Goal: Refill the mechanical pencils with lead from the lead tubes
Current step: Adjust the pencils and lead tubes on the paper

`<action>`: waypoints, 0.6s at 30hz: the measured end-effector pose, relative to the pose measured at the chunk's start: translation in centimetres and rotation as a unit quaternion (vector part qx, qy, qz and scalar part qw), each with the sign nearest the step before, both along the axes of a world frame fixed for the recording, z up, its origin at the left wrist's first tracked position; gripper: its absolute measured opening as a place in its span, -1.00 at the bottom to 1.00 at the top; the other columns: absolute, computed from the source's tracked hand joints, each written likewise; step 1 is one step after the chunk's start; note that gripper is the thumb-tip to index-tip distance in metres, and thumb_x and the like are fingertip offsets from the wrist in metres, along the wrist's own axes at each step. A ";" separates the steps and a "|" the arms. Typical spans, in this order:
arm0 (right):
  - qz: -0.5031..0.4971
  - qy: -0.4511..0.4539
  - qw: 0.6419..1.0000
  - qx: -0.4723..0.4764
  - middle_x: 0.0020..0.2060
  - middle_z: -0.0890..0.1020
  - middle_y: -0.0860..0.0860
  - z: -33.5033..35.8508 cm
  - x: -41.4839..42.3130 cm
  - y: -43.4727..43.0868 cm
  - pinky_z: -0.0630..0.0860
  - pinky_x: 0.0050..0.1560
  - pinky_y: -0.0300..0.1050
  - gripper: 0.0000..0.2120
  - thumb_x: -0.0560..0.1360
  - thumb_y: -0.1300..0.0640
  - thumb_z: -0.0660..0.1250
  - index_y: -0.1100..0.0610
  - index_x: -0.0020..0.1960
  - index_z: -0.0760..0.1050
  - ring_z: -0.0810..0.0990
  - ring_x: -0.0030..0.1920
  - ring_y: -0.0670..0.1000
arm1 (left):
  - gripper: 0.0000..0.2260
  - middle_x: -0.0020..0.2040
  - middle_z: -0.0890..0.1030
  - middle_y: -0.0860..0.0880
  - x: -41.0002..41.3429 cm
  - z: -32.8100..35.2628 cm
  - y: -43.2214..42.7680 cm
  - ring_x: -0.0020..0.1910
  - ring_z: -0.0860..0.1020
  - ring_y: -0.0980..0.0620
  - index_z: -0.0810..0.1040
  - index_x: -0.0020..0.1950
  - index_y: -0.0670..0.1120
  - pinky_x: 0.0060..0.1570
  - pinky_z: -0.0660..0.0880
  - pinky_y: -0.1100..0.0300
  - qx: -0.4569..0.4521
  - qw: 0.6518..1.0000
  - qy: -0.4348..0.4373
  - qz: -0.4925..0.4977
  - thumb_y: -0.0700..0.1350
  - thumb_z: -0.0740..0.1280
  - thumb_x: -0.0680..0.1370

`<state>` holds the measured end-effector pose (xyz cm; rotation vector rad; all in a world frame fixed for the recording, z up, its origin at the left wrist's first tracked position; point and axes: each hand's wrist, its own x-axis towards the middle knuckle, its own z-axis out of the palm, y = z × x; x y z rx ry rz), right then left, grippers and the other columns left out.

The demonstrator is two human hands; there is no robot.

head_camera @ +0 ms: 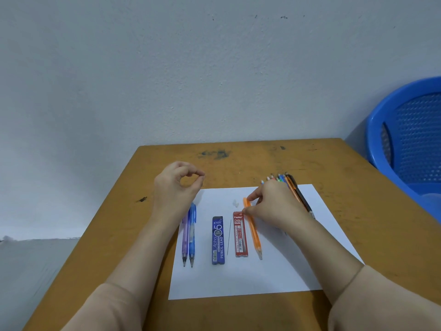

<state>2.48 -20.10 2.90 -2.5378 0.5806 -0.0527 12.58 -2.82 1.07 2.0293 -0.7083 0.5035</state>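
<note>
The orange pencil point(253, 229) is lying on the white paper point(238, 278), just right of the red lead tube point(240, 235), its top end pinched by the right hand point(274, 206). Looks like the pick-up step; a lift is called for next. A loose lead point(229, 237) is left between the tubes. The left hand point(176, 185) is held above, thumb and finger closed, on what can't be told.

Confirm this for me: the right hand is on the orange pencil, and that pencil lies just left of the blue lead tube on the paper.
Not quite. In the head view the right hand is on the orange pencil, but that pencil lies just right of the red lead tube on the paper. The blue lead tube sits further left.
</note>
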 end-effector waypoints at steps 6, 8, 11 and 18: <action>-0.012 -0.001 0.999 -0.033 0.04 0.65 0.02 0.2 -0.3 0.8 0.46 -0.17 -0.27 -0.69 0.46 0.06 0.41 0.12 0.17 0.60 0.54 -0.11 -0.07 | -0.88 -0.11 0.60 0.08 0.0 -0.1 0.0 -0.10 0.48 0.27 0.62 -0.16 0.04 -0.12 0.30 0.57 -0.002 1.000 -0.002 -0.002 -0.19 0.47 0.43; -0.009 -0.001 0.999 -0.043 -0.02 0.66 0.03 0.1 -0.4 0.8 0.50 -0.15 -0.25 -0.72 0.45 0.05 0.41 0.13 0.12 0.63 0.57 -0.11 -0.06 | -0.89 -0.11 0.59 0.09 0.0 -0.2 0.0 -0.10 0.48 0.27 0.62 -0.15 0.04 -0.12 0.29 0.58 0.001 1.000 -0.004 -0.003 -0.18 0.47 0.44; -0.012 -0.009 0.999 -0.029 -0.05 0.66 0.03 0.0 -0.3 0.7 0.52 -0.19 -0.25 -0.71 0.43 0.05 0.43 0.14 0.11 0.63 0.58 -0.13 -0.07 | -0.89 -0.10 0.59 0.10 0.0 -0.2 0.0 -0.09 0.48 0.29 0.62 -0.14 0.04 -0.11 0.30 0.57 0.004 1.000 -0.005 -0.004 -0.17 0.46 0.44; -0.066 -0.123 0.971 0.194 -0.33 0.59 0.01 0.3 -0.2 -0.6 0.47 -0.30 -0.20 -0.81 0.38 0.13 0.44 0.08 -0.01 0.66 0.51 -0.38 -0.07 | -0.86 -0.10 0.57 0.15 0.0 -0.3 0.0 -0.06 0.47 0.31 0.59 -0.15 0.09 -0.12 0.31 0.55 0.002 1.000 -0.001 -0.004 -0.15 0.46 0.45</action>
